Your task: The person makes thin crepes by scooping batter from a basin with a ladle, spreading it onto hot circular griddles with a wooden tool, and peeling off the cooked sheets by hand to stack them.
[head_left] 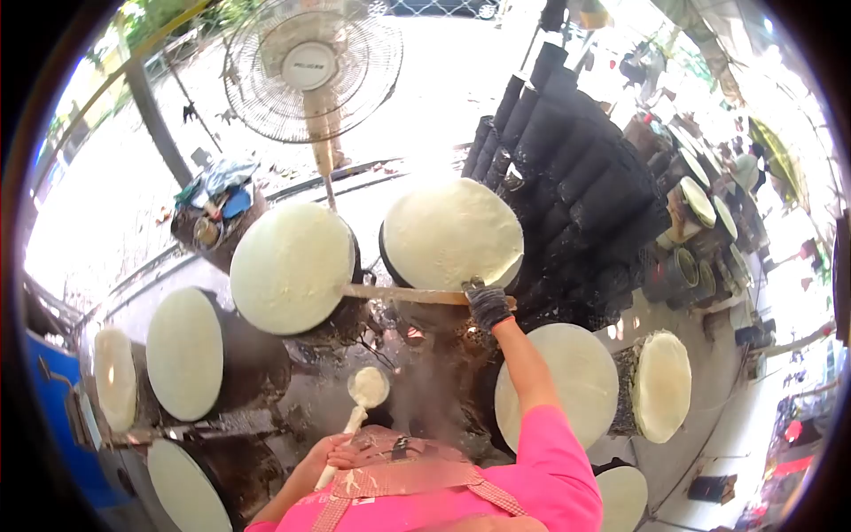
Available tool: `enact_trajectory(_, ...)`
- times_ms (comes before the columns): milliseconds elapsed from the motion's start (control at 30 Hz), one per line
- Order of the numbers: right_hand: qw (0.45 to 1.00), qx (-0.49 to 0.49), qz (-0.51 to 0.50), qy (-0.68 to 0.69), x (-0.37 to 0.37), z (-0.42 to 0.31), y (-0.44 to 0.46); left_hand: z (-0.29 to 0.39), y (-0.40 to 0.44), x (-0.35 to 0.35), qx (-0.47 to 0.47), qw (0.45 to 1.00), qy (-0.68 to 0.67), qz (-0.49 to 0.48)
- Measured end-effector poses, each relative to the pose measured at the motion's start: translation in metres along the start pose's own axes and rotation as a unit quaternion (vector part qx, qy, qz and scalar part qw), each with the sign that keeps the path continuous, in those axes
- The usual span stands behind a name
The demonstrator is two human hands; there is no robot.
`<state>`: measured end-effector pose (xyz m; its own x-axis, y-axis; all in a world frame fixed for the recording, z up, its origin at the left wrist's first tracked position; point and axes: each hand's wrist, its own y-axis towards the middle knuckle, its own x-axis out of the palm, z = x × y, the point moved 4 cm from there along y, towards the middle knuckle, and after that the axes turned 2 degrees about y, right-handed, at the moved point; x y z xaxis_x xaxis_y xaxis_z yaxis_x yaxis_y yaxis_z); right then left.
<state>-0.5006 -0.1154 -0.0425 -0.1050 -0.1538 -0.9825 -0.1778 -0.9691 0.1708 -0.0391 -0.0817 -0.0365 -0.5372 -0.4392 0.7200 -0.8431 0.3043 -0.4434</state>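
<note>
My left hand (330, 457), bare, is closed around the pale handle of a ladle (368, 387) whose bowl holds white batter. My right hand (489, 307), in a dark glove, is closed on a long flat wooden stick (408, 294) that points left. The fingertips of that glove are at the lower edge of a thin white round sheet (452, 229) covering a round top. The stick's far end reaches the right edge of another pale round sheet (289, 268). Whether the glove also pinches the sheet's edge I cannot tell.
Further pale rounds (184, 355) stand at left, with another (557, 386) beside my right forearm. Steam rises in the middle. A standing fan (308, 66) is ahead. Dark stacked cylinders (581, 177) rise behind the right-hand sheet. A cluttered drum (217, 213) stands left.
</note>
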Motion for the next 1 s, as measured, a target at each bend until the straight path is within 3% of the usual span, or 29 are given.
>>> enact_trajectory(67, 0.994, -0.048, -0.089, -0.046, 0.028, 0.015, 0.02, 0.02, 0.0, 0.013, -0.024, 0.999, 0.006, 0.031)
enact_trajectory(167, 0.982, -0.1, -0.143, -0.069, -0.015, 0.013, 0.059, 0.042, 0.001, 0.039, -0.025, 0.995, 0.045, 0.089)
enact_trajectory(233, 0.984, -0.08, -0.144, -0.063, -0.03, 0.017, 0.087, 0.067, 0.003, 0.034, -0.031, 0.992, 0.069, 0.102)
enact_trajectory(367, 0.995, -0.007, -0.096, -0.01, -0.063, 0.04, 0.145, 0.095, 0.007, 0.05, -0.052, 0.987, 0.096, 0.116)
enact_trajectory(567, 0.986, 0.069, 0.098, 0.113, -0.119, 0.121, 0.204, 0.111, 0.011, 0.084, -0.067, 0.974, 0.158, 0.145)
enact_trajectory(600, 0.973, 0.12, 0.12, 0.153, -0.125, 0.145, 0.208, 0.113, 0.012, 0.085, -0.07, 0.972, 0.17, 0.146)
enact_trajectory(700, 0.909, 0.251, 0.237, 0.234, -0.141, 0.217, 0.201, 0.124, 0.02, 0.073, -0.106, 0.975, 0.158, 0.113)
enact_trajectory(800, 0.745, 0.406, 0.353, 0.394, -0.168, 0.266, 0.153, 0.123, 0.028, 0.066, -0.124, 0.974, 0.139, 0.133)
enact_trajectory(900, 0.633, 0.49, 0.465, 0.377, -0.2, 0.298, 0.065, 0.11, 0.038, 0.06, -0.151, 0.967, 0.126, 0.16)
enact_trajectory(933, 0.729, 0.476, 0.444, 0.213, -0.177, 0.351, 0.037, 0.106, 0.043, 0.058, -0.16, 0.962, 0.133, 0.178)
enact_trajectory(967, 0.8, 0.486, 0.349, 0.048, -0.195, 0.345, -0.006, 0.105, 0.049, 0.053, -0.164, 0.943, 0.194, 0.216)
enact_trajectory(1000, 0.82, 0.487, 0.24, -0.178, -0.216, 0.336, -0.048, 0.094, 0.056, 0.06, -0.135, 0.938, 0.178, 0.265)
